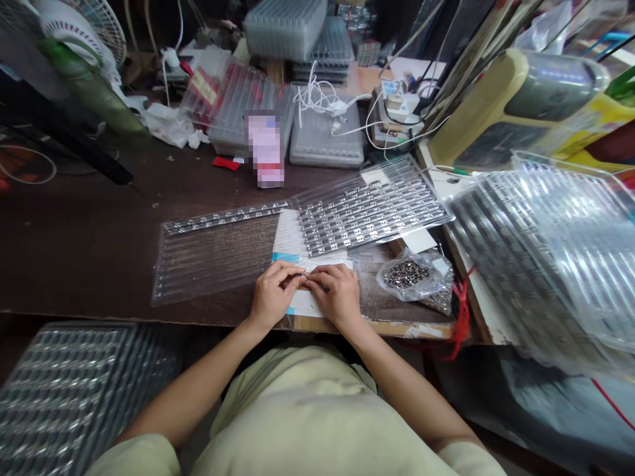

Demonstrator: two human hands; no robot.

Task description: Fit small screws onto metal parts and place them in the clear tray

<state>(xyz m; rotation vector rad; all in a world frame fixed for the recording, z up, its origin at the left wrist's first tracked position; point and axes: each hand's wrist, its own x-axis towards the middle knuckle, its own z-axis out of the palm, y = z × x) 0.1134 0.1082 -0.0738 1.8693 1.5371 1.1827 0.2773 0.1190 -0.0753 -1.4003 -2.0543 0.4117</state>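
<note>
Nearest, a pale yellow-green shirt (297, 410) fills the lower middle, with a stack of ribbed trays (119, 357) at lower left, below the desk (74, 251); at the desk's near edge the left hand (272, 291) and the right hand (340, 294) meet over white paper (307, 303); the fingers of both are pinched narrow, tip to tip, on a small metal piece (303, 274), which is between them and mostly hidden; just right of the right hand lies an open clear plastic bag (439, 268) of small dark shiny pieces (407, 272), with red string (462, 311) beside it.

Beyond the hands, to the left, a clear ribbed tray (218, 251) lies flat, with filled rows (228, 218) only along its far side; to the right a second tray (417, 175), tilted in line, carries many filled rows; more clear trays (546, 264) are piled at far right.

Farther back, a pinkish object (266, 149) is too blurred to name; behind it stand clear plastic boxes (327, 142) with white cables (317, 99) on top; at far left are a green bottle (84, 86) and a fan (64, 18).
</note>
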